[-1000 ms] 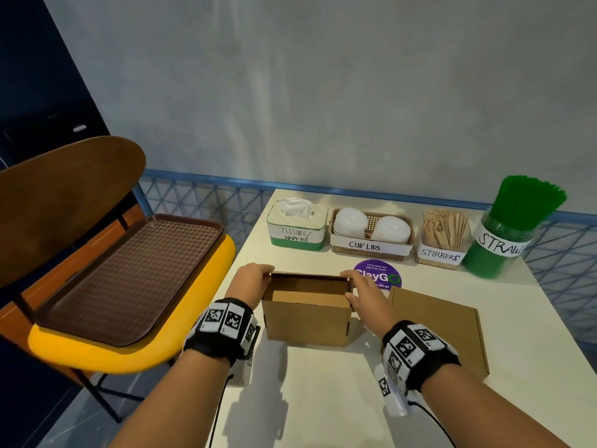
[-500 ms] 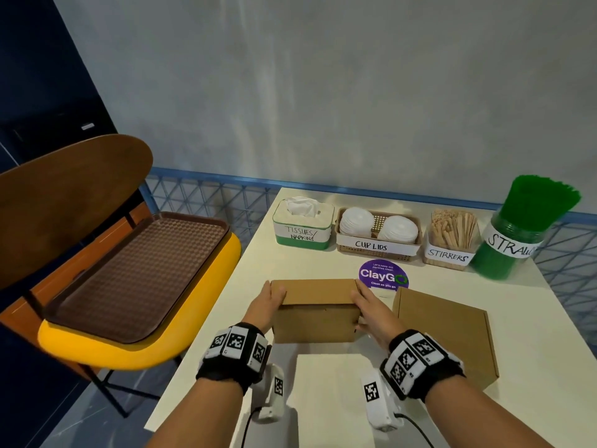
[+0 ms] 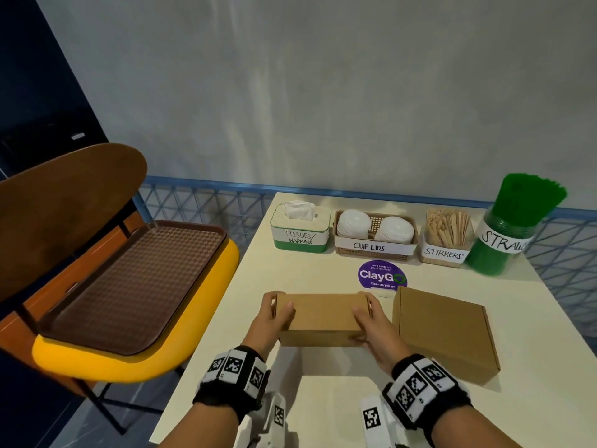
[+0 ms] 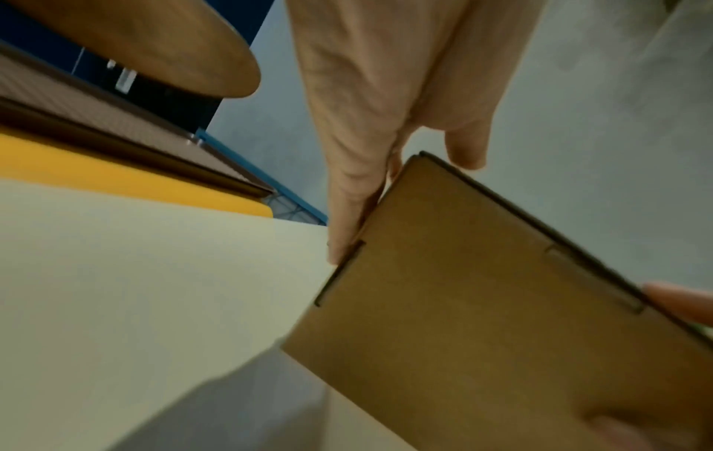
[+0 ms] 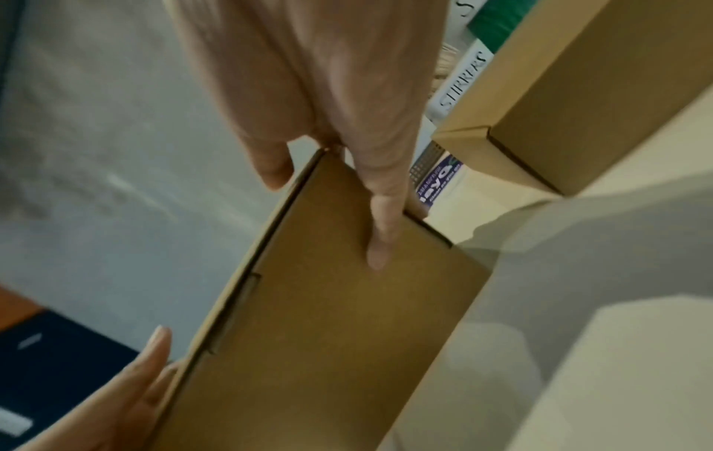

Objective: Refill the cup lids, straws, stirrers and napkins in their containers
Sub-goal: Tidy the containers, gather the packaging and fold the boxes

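A small brown cardboard box (image 3: pixel 319 315) with its lid down sits between my hands at the table's near middle. My left hand (image 3: pixel 274 313) grips its left end, thumb on top and fingers round the far side. My right hand (image 3: pixel 368 318) grips the right end the same way. The left wrist view shows the box (image 4: pixel 501 305) under my left hand (image 4: pixel 366 152). In the right wrist view a finger of my right hand (image 5: pixel 339 137) lies on the box (image 5: pixel 328 320). Along the wall stand the tissue box (image 3: pixel 300 234), cup lids basket (image 3: pixel 374 253), stirrers tub (image 3: pixel 444 253) and green straws jar (image 3: pixel 504 240).
A larger shut cardboard box (image 3: pixel 442 331) lies just right of my right hand. A purple round sticker (image 3: pixel 381 274) is on the table behind the small box. Left of the table, a brown tray (image 3: pixel 129 279) rests on a yellow chair seat (image 3: pixel 113 367).
One second ago the small box stood open with its lid up. The lid is now down, and both hands have shifted to grip the box's ends.
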Action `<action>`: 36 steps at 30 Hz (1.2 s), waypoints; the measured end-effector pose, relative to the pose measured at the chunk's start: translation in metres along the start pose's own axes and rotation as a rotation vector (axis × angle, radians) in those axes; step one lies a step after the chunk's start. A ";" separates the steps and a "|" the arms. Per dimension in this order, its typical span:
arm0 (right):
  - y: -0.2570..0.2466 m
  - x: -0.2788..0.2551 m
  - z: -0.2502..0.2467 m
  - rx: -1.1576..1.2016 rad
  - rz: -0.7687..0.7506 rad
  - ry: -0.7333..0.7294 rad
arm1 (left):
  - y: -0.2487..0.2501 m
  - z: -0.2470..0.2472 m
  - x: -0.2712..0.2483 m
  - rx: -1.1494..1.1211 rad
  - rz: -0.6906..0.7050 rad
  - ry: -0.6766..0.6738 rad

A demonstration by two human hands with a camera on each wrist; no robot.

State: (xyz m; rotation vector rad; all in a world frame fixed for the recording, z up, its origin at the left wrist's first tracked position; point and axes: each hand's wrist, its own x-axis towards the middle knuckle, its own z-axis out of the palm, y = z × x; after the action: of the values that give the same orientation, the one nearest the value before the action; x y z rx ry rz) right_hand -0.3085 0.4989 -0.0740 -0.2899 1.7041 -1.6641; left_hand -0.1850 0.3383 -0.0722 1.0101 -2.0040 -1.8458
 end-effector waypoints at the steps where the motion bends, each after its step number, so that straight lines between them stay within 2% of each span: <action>1: 0.000 -0.003 0.002 0.067 0.026 0.017 | 0.003 0.002 -0.003 -0.044 -0.019 -0.003; 4: 0.003 -0.006 0.005 0.092 0.001 0.130 | 0.011 0.006 -0.005 -0.172 -0.077 0.014; 8: -0.007 -0.010 0.001 -0.088 -0.300 0.254 | 0.017 0.012 -0.006 -0.390 -0.169 0.037; 11: -0.018 -0.018 -0.006 -0.175 -0.453 0.254 | 0.021 0.020 -0.007 -0.574 -0.368 -0.045; 14: -0.028 -0.023 -0.013 -0.239 -0.486 0.135 | 0.021 0.024 -0.007 -0.661 -0.503 -0.184; 16: -0.036 -0.023 -0.023 -0.165 -0.438 0.085 | 0.019 0.029 -0.003 -0.666 -0.501 -0.168; 17: -0.038 -0.020 -0.035 -0.125 -0.412 0.128 | 0.020 0.032 -0.003 -0.653 -0.488 -0.139; 19: -0.037 -0.012 -0.069 -0.214 -0.330 0.388 | 0.021 0.040 0.000 -0.621 -0.461 -0.065; 20: -0.033 -0.009 -0.090 -0.358 -0.245 0.535 | 0.021 0.043 0.002 -0.610 -0.454 -0.039; 21: -0.028 -0.008 -0.111 -0.535 -0.124 0.611 | 0.019 0.047 0.005 -0.599 -0.447 -0.016; 22: -0.022 -0.007 -0.130 -0.704 -0.014 0.606 | 0.017 0.051 0.007 -0.588 -0.443 0.008; 23: -0.017 -0.005 -0.144 -0.870 0.061 0.539 | 0.015 0.054 0.010 -0.571 -0.443 0.033; 26: -0.015 0.009 -0.167 -1.318 0.070 0.205 | 0.007 0.060 0.015 -0.494 -0.449 0.099; 28: -0.024 0.021 -0.173 -1.471 0.117 0.060 | 0.002 0.064 0.014 -0.476 -0.466 0.110; 32: -0.038 0.038 -0.183 -1.526 0.321 0.057 | -0.007 0.075 0.011 -0.539 -0.535 0.082; 36: -0.028 0.038 -0.176 -1.441 0.420 0.046 | -0.015 0.087 0.012 -0.547 -0.536 0.198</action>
State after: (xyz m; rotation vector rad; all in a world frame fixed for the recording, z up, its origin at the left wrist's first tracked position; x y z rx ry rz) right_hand -0.4549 0.6079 -0.0782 -0.4773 2.4842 0.0727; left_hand -0.2408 0.3993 -0.1052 1.5560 -1.0703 -2.2499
